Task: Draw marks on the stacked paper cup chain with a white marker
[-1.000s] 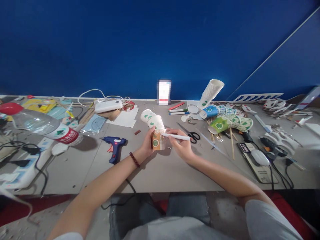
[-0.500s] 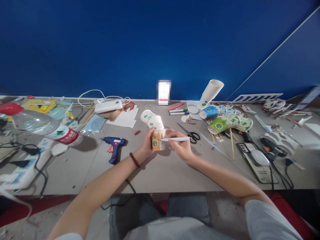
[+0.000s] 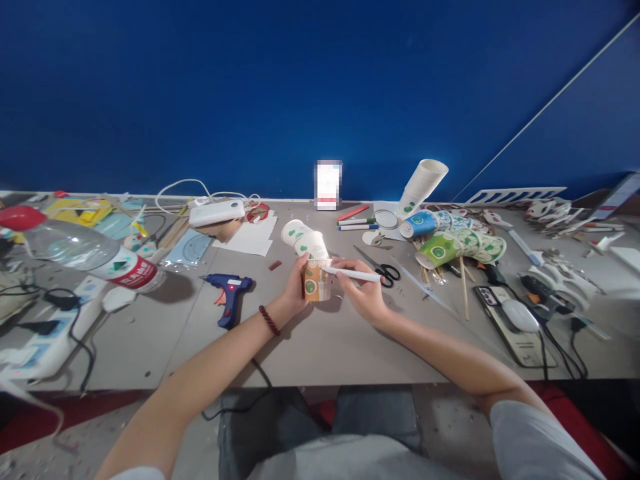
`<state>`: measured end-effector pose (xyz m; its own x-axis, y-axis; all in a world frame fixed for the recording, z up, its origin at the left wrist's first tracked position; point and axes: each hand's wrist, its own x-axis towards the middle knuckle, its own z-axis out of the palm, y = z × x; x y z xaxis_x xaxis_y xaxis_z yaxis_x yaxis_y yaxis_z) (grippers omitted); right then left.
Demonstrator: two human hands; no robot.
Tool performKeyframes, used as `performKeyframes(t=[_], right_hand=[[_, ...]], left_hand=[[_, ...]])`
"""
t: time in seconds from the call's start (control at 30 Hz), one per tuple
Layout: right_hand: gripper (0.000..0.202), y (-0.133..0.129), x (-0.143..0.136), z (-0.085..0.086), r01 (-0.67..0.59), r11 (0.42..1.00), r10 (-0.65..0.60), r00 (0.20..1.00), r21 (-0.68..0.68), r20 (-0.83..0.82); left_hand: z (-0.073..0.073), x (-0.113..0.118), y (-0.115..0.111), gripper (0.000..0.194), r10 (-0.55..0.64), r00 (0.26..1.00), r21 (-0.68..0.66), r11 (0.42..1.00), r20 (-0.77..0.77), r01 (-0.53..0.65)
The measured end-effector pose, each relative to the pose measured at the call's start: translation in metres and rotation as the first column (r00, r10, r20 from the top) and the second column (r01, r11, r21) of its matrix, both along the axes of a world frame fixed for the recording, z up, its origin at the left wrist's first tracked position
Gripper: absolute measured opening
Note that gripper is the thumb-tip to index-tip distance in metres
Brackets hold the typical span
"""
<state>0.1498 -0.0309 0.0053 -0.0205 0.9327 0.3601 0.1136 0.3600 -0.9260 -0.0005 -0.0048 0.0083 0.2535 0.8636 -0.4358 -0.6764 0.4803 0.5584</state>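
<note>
An orange-and-white paper cup [image 3: 314, 285] is at the near end of a bent row of joined cups, with white green-marked cups [image 3: 295, 233] behind it. My left hand [image 3: 297, 283] wraps round the cup's left side. Between the fingers of my right hand [image 3: 361, 290] is a white marker [image 3: 357, 274], its tip at the upper part of the orange cup. Left of my left hand lies a blue glue gun [image 3: 229, 293]. Black scissors [image 3: 388, 273] rest just beyond my right hand.
A plastic bottle [image 3: 110, 260] and a power strip [image 3: 60, 333] are at the left. Stacked white cups [image 3: 423, 187], blue cups [image 3: 423, 223] and green cups [image 3: 440, 249] stand or lie at the right, behind a phone [image 3: 515, 333]. More markers [image 3: 357, 227] lie at the back.
The marker in my right hand has moved up the cup, its tip now nearer the upper part. My left hand and the cups have hardly moved.
</note>
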Motion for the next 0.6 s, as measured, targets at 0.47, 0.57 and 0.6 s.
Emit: performKeyframes(t=[0.47,0.57,0.6], right_hand=[[0.005,-0.0008,-0.0006,-0.0012,-0.073,0.997,0.073,0.996,-0.014,-0.042],[0.004,-0.0008,-0.0013,-0.0013,-0.038,0.999,0.037,0.998,-0.012,-0.044],[0.004,-0.0006,-0.0015,-0.0013,-0.027,1.0,0.027,0.999,-0.006,-0.042]], left_hand=[[0.0,0.0003,0.0001,0.03,0.02,1.0,0.008,1.0,0.002,-0.02],[-0.0001,0.0003,0.0007,0.03,0.002,1.0,0.007,1.0,0.01,-0.002],[-0.0002,0.0003,0.0008,0.031,-0.002,1.0,0.006,1.0,0.009,0.002]])
